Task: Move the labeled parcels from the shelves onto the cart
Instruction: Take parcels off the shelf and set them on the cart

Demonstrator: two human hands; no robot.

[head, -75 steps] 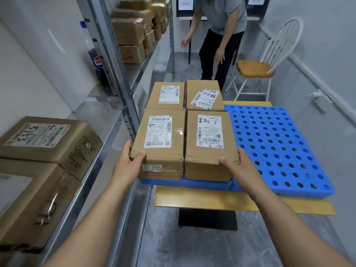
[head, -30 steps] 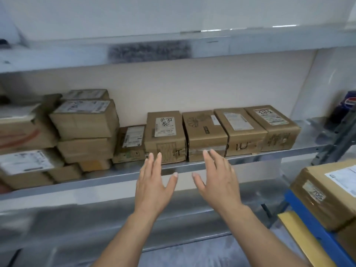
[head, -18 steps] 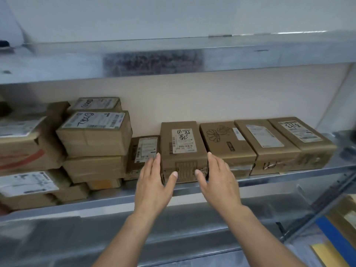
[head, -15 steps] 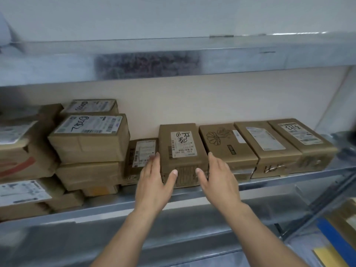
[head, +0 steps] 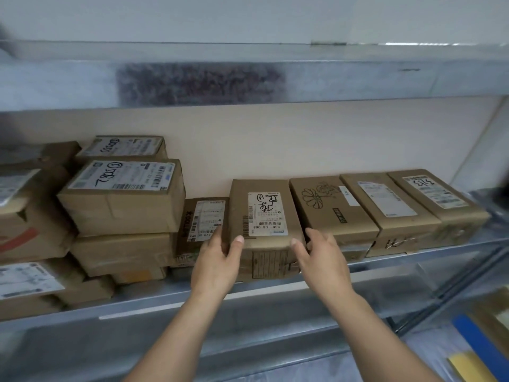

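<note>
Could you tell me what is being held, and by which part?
The left hand and right hand grip the labelled parcel by its front side edges.

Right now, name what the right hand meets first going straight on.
The right hand points into the tight gap between the labeled parcel and the flower-printed box; probably that box's side first, though depth is unclear.
</note>
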